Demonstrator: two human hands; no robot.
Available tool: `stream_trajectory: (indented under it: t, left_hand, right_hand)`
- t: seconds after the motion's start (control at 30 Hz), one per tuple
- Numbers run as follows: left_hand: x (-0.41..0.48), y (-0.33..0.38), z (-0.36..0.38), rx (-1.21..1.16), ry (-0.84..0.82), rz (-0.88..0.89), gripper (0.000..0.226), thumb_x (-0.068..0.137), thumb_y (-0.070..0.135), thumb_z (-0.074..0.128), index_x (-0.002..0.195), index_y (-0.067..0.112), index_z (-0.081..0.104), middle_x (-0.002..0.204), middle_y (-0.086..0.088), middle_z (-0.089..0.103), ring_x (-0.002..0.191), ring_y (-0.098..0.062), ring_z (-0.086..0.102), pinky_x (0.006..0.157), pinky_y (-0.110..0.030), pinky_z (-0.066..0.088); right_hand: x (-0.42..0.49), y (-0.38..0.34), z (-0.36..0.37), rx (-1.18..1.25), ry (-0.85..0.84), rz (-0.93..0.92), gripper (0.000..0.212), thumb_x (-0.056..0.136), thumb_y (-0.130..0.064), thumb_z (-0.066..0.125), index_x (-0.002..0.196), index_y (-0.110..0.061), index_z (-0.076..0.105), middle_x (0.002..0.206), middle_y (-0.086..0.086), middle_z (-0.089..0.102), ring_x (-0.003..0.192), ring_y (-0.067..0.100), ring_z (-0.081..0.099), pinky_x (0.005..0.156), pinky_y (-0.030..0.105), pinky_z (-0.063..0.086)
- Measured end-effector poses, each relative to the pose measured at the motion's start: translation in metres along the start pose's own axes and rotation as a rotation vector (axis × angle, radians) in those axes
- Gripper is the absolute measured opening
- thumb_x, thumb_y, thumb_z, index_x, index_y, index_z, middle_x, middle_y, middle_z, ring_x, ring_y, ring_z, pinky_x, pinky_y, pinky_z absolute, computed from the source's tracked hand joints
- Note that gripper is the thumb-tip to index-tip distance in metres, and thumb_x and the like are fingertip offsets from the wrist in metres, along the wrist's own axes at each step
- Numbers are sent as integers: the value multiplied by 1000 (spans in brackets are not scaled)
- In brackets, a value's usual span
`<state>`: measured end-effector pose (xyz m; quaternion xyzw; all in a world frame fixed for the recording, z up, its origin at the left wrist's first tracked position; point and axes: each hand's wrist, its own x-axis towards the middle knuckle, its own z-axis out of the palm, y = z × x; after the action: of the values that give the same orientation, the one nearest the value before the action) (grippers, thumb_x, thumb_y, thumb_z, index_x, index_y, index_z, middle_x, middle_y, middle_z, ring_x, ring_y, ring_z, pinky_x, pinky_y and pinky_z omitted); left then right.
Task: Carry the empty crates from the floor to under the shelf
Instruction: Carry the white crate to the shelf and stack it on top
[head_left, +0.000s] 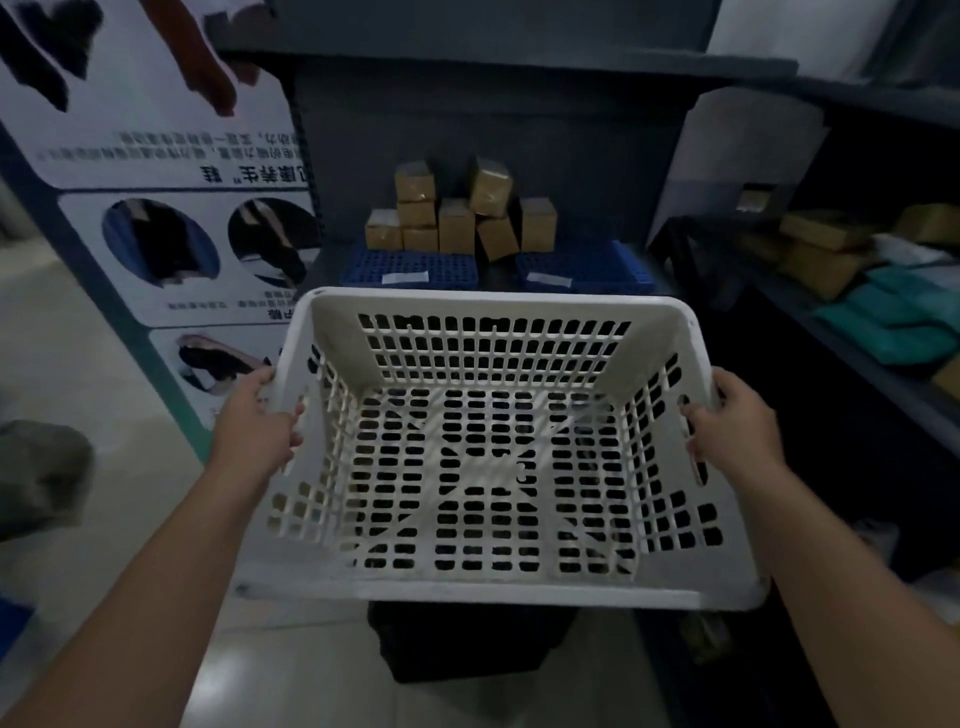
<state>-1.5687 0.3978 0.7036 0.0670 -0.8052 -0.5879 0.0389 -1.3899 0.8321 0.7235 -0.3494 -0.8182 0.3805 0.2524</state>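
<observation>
White crate (483, 457) held up in the air in front of the shelf (509, 67), empty, opening up and slightly tilted toward the camera. Rectangular plastic, walls and floor a grid of slots, smooth solid rim with rounded corners; long axis runs left to right. Left hand (257, 421) clenched on the left rim, right hand (737, 426) clenched on the right rim, fingers hooked through the side handle slots. Dark bin (467, 644) on the tiled floor just below the crate, contents can't tell. Behind the crate, two blue perforated trays (410, 267) on the shelf, brown cartons (457, 213) stacked unevenly behind and between them. Poster (156, 171) leaning at left. More cartons and green packets (904, 317) on the right shelving.
</observation>
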Motion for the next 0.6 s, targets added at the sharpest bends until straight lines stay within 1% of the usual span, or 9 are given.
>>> stream_trajectory:
  t: [0.07,0.1,0.13,0.2,0.27,0.37,0.47,0.53,0.6]
  left_hand:
    - [28,2,16,10,-22,-10,66,89,-11,47,145,24,48,106,-15,68,66,-26,56,56,-35,43]
    - [41,2,24,21,-27,-20,67,88,-12,47,145,24,47,108,-17,67,66,-26,56,55,-35,43]
    - [51,2,33,39,-26,-30,69,87,-13,48,145,24,48,110,-18,66,64,-26,56,54,-34,44]
    - [68,-1,50,94,-20,-38,71,85,-15,49,144,24,51,112,-15,64,64,-27,57,54,-33,47]
    - [81,-5,66,119,-28,-53,68,83,-16,49,140,22,55,110,-15,65,64,-27,57,53,-32,46]
    - [97,-15,84,106,-7,-103,62,86,-15,48,138,18,56,104,-15,67,61,-26,56,54,-32,43]
    - [109,-25,97,126,5,-140,66,85,-17,48,139,19,57,99,-17,66,62,-27,54,56,-35,43]
    - [114,-31,104,144,12,-155,72,82,-19,48,142,20,54,102,-20,65,63,-29,55,55,-35,43]
    - [118,-37,110,169,20,-172,72,83,-18,50,145,19,51,109,-22,64,65,-31,57,55,-34,44]
  right_hand:
    - [28,-1,15,-32,-22,15,37,87,-21,62,85,-58,55,80,-11,68,54,16,68,46,24,48]
    - [42,0,23,-44,-39,18,34,87,-21,63,86,-54,55,81,-10,68,56,18,68,48,27,51]
    - [55,1,31,-57,-60,19,30,87,-21,63,89,-50,56,82,-9,68,58,20,69,52,32,55]
    - [82,6,46,-81,-107,24,19,87,-21,63,95,-37,58,82,-7,68,60,23,69,58,40,60]
    - [105,16,62,-101,-152,28,12,87,-20,62,93,-30,61,81,-5,69,61,25,69,61,43,61]
    - [134,27,84,-126,-210,45,10,88,-21,61,92,-30,61,81,-4,70,63,25,69,62,44,60]
    - [158,34,106,-146,-258,56,11,90,-21,60,96,-30,61,81,-3,70,63,25,69,61,44,61]
    - [171,38,119,-161,-288,61,9,91,-20,60,96,-28,61,82,-1,69,65,25,69,61,46,61]
    - [180,42,129,-176,-313,67,11,91,-18,60,96,-28,61,82,-1,69,64,24,69,59,47,61]
